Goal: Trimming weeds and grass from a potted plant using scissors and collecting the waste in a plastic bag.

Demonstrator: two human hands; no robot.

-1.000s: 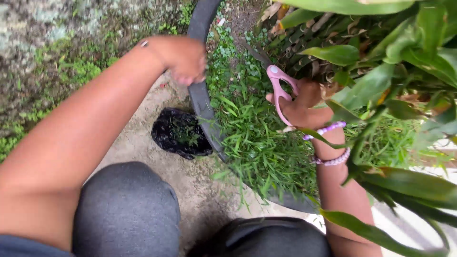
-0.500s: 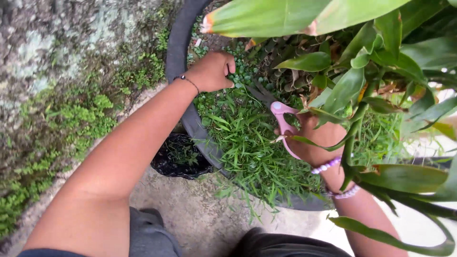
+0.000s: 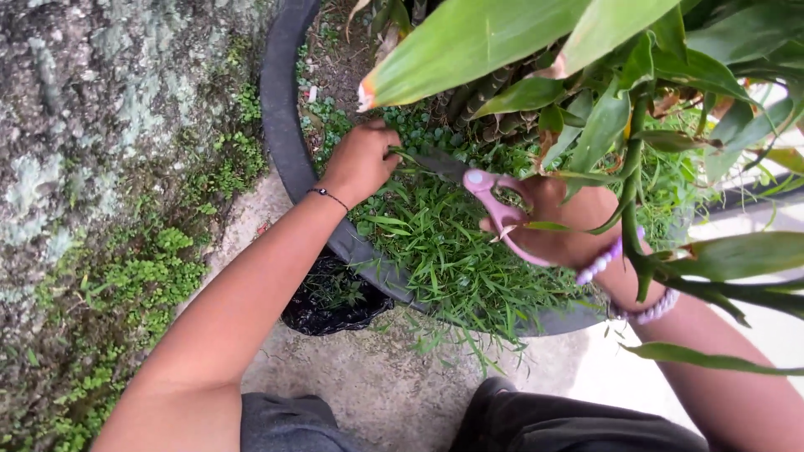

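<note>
- Reaching deeper than half a second ago, your left hand [image 3: 362, 159] is now pinching low grass [image 3: 444, 243] just before the scissor blades, fingers curled closed on a tuft.
- Your right hand [image 3: 559, 224] is gripping the pink-handled scissors [image 3: 490, 197], blades lying nearly closed, pointing at the left fingers.
- You are working just inside the black planter rim [image 3: 280, 125]; bare concrete [image 3: 368, 377] is lying open below it.
- Broad green leaves [image 3: 469, 38] are crowding overhead, crossing your right wrist.
- A black bag [image 3: 331, 297] is sitting against the rim.
- Leaves are hiding most right fingers.
</note>
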